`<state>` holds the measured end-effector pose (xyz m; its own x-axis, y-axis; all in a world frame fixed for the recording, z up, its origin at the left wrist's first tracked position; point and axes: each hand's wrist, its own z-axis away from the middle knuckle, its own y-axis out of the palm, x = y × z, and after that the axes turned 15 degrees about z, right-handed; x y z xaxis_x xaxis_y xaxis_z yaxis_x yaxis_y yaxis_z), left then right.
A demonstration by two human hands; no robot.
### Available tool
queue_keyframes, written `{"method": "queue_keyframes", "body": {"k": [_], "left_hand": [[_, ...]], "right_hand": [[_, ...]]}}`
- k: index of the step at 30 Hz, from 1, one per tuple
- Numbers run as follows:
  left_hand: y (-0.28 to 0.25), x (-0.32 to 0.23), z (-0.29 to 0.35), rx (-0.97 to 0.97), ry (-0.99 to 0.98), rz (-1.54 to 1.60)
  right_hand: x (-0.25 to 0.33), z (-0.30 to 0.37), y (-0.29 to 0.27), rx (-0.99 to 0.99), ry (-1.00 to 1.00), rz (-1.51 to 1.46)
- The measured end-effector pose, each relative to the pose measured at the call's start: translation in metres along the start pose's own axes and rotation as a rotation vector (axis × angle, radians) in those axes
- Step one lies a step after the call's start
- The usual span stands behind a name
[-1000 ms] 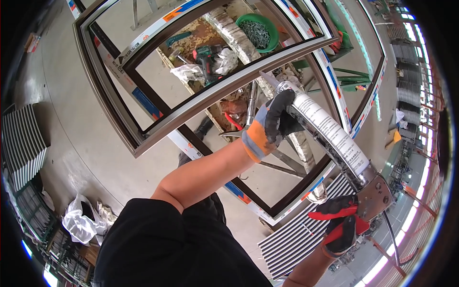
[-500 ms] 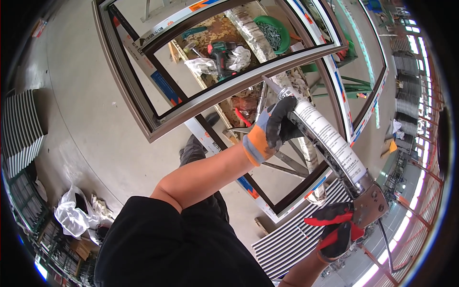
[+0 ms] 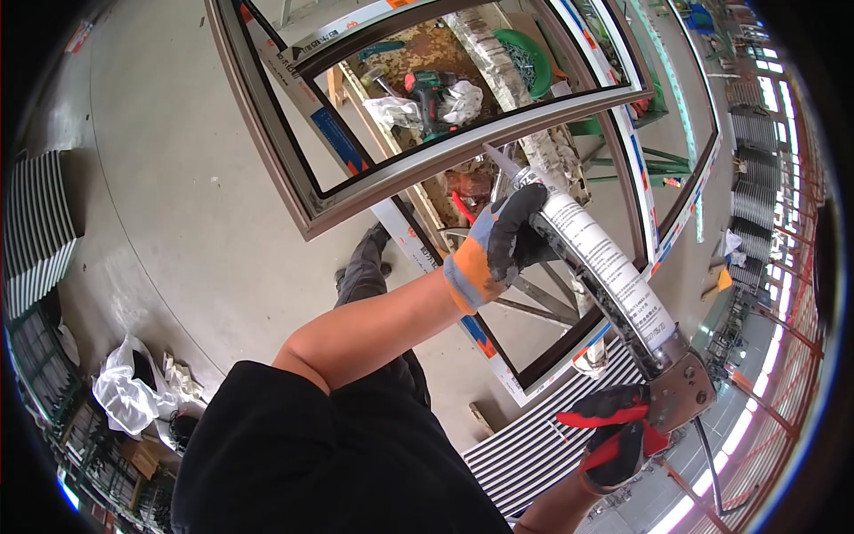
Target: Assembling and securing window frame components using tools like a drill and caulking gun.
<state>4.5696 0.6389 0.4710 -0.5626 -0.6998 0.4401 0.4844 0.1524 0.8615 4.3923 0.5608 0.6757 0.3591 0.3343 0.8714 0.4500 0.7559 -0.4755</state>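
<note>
A caulking gun loaded with a white sealant cartridge (image 3: 609,267) lies slantwise across the right half of the view. My left hand (image 3: 509,242), in a black, grey and orange glove, is wrapped round the front of the cartridge just behind its nozzle (image 3: 503,162). The nozzle's tip meets the near edge of a brown window frame (image 3: 391,190), or sits just short of it; I cannot tell which. At the gun's rear, my right hand (image 3: 614,440), in a black and red glove, closes round the handle below the brown metal body (image 3: 681,392). Part of that grip is hidden.
Beneath the frame, a worn workbench (image 3: 418,53) carries a cordless drill (image 3: 429,100), white rags, red-handled pliers (image 3: 463,207) and a green bowl (image 3: 539,67) of screws. More taped frames lie below and to the right. Stacked striped profiles (image 3: 551,445) are near my right arm.
The nozzle tip has moved left along the frame's near edge, toward its left corner. Both hands keep their hold on the gun. The whole scene has shifted slightly in view.
</note>
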Motion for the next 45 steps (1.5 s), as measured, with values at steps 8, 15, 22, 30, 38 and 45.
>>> {"method": "queue_keyframes", "body": {"k": [8,15,22,30,38,45], "left_hand": [[0.002,-0.013,0.031,-0.086,0.029,-0.035],[0.001,-0.022,0.053,-0.029,0.016,-0.034],[-0.004,-0.039,0.076,0.035,-0.06,0.035],[0.006,-0.052,0.115,-0.126,-0.018,-0.106],[0.001,-0.066,0.139,0.003,-0.057,-0.023],[-0.008,-0.076,0.165,-0.043,-0.05,-0.085]], "right_hand": [[-0.003,0.031,0.003,0.048,0.049,-0.016],[0.004,0.053,0.015,0.092,0.039,0.003],[0.012,0.074,0.031,0.12,0.037,0.029],[0.022,0.108,0.057,0.008,0.082,0.051],[0.019,0.14,0.068,0.037,0.094,0.003],[0.011,0.163,0.074,-0.001,-0.001,-0.035]]}}
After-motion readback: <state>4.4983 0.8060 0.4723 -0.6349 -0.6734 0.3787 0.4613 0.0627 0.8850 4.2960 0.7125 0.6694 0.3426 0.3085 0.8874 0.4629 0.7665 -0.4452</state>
